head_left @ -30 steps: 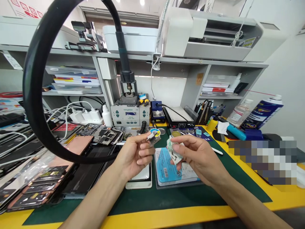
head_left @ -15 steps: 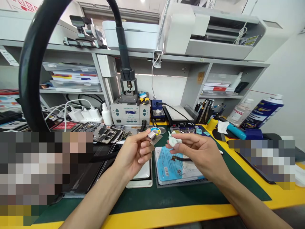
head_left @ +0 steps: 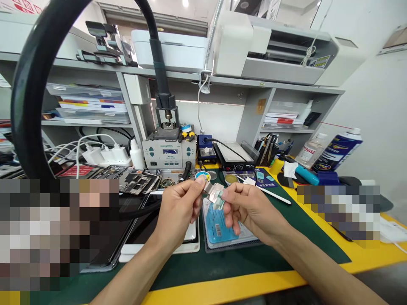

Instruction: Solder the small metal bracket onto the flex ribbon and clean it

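Observation:
My left hand point(head_left: 179, 207) pinches a small silvery metal part point(head_left: 211, 190) between thumb and forefinger, held up above the green mat point(head_left: 254, 258). My right hand point(head_left: 246, 207) is closed on a crumpled pale wipe point(head_left: 218, 201) and presses it against that part. Both hands meet over a blue-labelled flat pack point(head_left: 216, 222) lying on a dark tray. A white phone point(head_left: 159, 243) lies face down under my left wrist.
A soldering station point(head_left: 168, 150) with its black hose stands at the back, a hot plate point(head_left: 235, 154) to its right. A large black ring point(head_left: 28, 84) hangs at the left. Opened phones point(head_left: 133, 182), chargers, a spray can point(head_left: 337, 150) and tools crowd the yellow-edged bench.
My right hand has brought the wipe left and down onto the metal part in my left hand. The view has shifted slightly to the right.

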`<state>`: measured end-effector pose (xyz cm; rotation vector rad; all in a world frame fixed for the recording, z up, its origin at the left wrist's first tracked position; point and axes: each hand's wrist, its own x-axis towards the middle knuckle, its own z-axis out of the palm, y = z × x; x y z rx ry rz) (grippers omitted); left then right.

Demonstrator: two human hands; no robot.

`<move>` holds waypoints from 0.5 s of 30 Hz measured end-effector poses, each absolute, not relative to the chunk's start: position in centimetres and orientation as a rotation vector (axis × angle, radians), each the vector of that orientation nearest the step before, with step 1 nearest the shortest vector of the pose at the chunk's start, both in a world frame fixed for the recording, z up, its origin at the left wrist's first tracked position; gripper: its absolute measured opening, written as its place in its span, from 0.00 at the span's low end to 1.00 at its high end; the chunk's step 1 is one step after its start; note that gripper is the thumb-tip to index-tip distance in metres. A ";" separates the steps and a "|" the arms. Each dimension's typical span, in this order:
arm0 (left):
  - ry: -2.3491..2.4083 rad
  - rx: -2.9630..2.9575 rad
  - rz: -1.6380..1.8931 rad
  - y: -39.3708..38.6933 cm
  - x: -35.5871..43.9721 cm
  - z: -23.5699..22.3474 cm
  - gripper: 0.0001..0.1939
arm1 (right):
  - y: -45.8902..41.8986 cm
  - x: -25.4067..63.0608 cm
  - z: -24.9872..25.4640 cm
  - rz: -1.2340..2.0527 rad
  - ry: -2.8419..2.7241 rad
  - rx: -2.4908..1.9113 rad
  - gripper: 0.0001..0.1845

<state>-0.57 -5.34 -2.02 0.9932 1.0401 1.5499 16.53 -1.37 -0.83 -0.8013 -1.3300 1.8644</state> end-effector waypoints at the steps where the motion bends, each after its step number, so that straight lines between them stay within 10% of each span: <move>1: 1.045 1.011 1.551 -5.4 -0.6 -2.0 0.26 | -1.4 16.4 -0.9 1.837 -1.320 -0.825 0.21; 15: 1.367 1.407 1.586 -5.8 -0.5 -1.9 0.25 | -1.3 16.8 -0.6 1.913 -1.298 -0.696 0.16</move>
